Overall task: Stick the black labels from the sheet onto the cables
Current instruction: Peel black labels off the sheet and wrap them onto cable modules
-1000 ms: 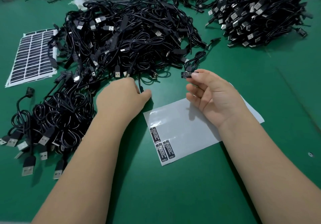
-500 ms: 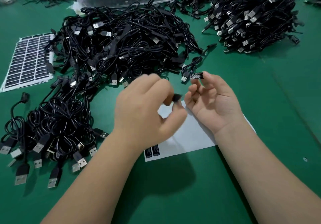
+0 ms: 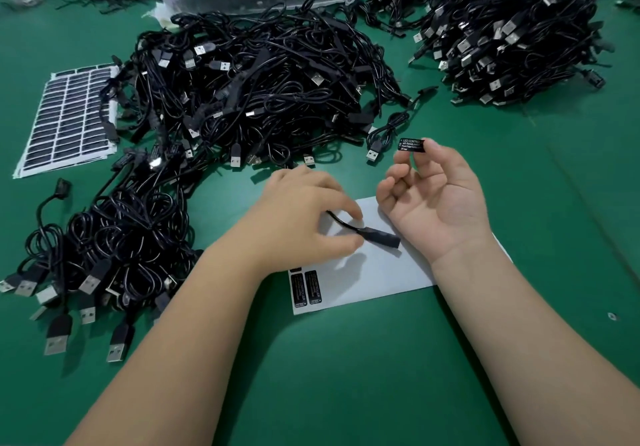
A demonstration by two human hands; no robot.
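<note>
Cable [image 3: 375, 236] lowered onto sheet [image 3: 374, 272], in left hand [image 3: 304, 217].

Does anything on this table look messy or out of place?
Only mildly: the full label sheet on the left lies partly under the edge of the tangled cable pile, so some labels are covered. Nothing looks damaged or spilled.

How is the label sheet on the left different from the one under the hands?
The left sheet is packed with rows of black labels; the near sheet is mostly bare backing, showing two labels at its corner. The left sheet lies partly under the cable pile; the near one under both hands. Both lie flat.
</note>
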